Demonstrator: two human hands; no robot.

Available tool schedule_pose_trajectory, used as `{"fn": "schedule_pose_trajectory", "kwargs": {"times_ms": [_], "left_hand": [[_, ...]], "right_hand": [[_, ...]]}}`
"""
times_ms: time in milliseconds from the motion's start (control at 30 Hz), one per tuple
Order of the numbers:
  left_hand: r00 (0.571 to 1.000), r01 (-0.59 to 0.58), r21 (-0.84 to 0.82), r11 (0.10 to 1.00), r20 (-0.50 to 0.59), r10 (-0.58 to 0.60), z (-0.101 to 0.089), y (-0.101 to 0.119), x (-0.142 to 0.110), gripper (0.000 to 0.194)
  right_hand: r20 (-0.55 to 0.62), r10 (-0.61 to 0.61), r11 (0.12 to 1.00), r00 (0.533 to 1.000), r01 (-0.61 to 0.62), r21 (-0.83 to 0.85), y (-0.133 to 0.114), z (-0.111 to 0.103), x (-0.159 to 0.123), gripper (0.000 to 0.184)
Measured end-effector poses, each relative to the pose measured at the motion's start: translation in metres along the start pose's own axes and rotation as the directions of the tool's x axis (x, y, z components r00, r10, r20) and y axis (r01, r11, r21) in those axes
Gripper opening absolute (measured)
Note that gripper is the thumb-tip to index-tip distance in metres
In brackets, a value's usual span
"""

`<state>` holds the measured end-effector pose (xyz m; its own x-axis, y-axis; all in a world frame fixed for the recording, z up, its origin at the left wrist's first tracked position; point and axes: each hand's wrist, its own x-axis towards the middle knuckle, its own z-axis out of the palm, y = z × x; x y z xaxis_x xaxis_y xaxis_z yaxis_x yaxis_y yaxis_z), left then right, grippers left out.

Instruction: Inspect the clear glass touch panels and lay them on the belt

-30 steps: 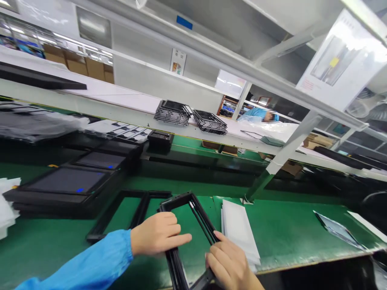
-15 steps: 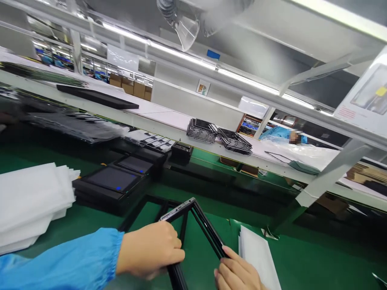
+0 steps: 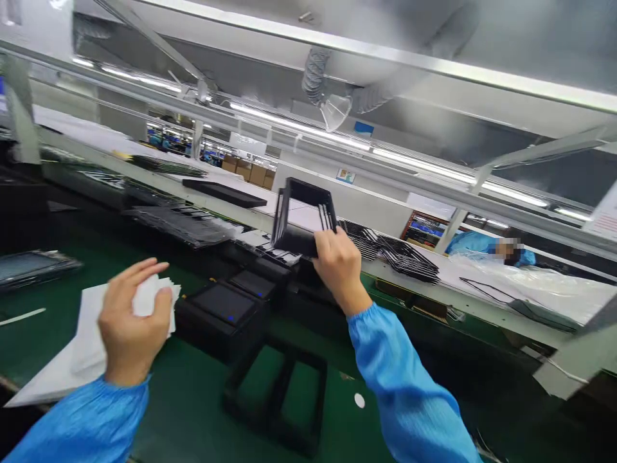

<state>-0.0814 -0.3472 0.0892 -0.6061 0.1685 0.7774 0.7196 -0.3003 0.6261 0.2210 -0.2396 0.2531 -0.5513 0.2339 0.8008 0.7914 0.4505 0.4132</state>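
Well to the left of a black block (image 3: 224, 308) topped by dark panels with small blue marks, a thin white strip (image 3: 22, 317) and a flat glossy panel (image 3: 36, 267) are laid on the green bench (image 3: 178, 411). Just left of the block, a pile of white sheets (image 3: 72, 370) is partly covered by the left hand (image 3: 132, 325), which is left unclenched, its fingers curved and parted from the thumb; whether the sheets are touched cannot be told. Behind the block, to its left, clear plastic sheeting (image 3: 187, 226) is spread. In front of the block and to its right, a blurred black framework (image 3: 281, 389) with two openings is set on the bench. Above the block, to its right, a black frame (image 3: 296, 239) is held raised, its lower right corner grasped by the right hand (image 3: 340, 267); parallel edges are seen at its sides, and whether several frames are held together cannot be told. Farther right of the block, stacked frames (image 3: 409, 257) are placed on the shelf (image 3: 450, 290), beyond which a person in blue (image 3: 470, 243) is partly seen.
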Motion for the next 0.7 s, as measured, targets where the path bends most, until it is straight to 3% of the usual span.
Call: {"fn": "schedule_pose_trajectory", "kwargs": {"times_ms": [33,67,100,200,300,433,533,700], "left_hand": [[0.996,0.049,0.184,0.982,0.068,-0.063,0.003,-0.031,-0.009,0.043],[0.971,0.126,0.378,0.917,0.143,-0.192,0.005,-0.061,-0.019,0.046],[0.945,0.178,0.459,0.870,0.168,-0.282,0.007,-0.089,-0.030,0.048],[0.878,0.282,0.596,0.752,0.156,-0.453,0.002,-0.155,-0.059,0.052],[0.826,0.314,0.646,0.696,0.176,-0.536,-0.008,-0.192,-0.074,0.051],[0.799,0.299,0.649,0.700,0.231,-0.555,-0.016,-0.219,-0.073,0.052],[0.798,0.298,0.647,0.702,0.235,-0.555,-0.015,-0.226,-0.069,0.051],[0.864,0.313,0.622,0.718,0.127,-0.488,-0.004,-0.205,-0.060,0.046]], "right_hand": [[0.159,0.095,0.994,0.983,-0.084,-0.075,0.000,0.012,0.023,0.022],[0.216,0.137,0.989,0.967,-0.120,-0.090,0.000,0.023,0.041,0.019],[0.255,0.159,0.986,0.954,-0.141,-0.089,0.001,0.035,0.056,0.019],[0.365,0.182,0.983,0.913,-0.164,-0.078,0.006,0.069,0.078,0.029],[0.430,0.172,0.985,0.886,-0.154,-0.078,0.013,0.092,0.082,0.055],[0.469,0.169,0.986,0.867,-0.145,-0.088,0.016,0.099,0.079,0.090],[0.465,0.181,0.983,0.867,-0.155,-0.096,0.014,0.098,0.076,0.106],[0.414,0.158,0.987,0.896,-0.135,-0.086,0.011,0.089,0.075,0.111]]}}
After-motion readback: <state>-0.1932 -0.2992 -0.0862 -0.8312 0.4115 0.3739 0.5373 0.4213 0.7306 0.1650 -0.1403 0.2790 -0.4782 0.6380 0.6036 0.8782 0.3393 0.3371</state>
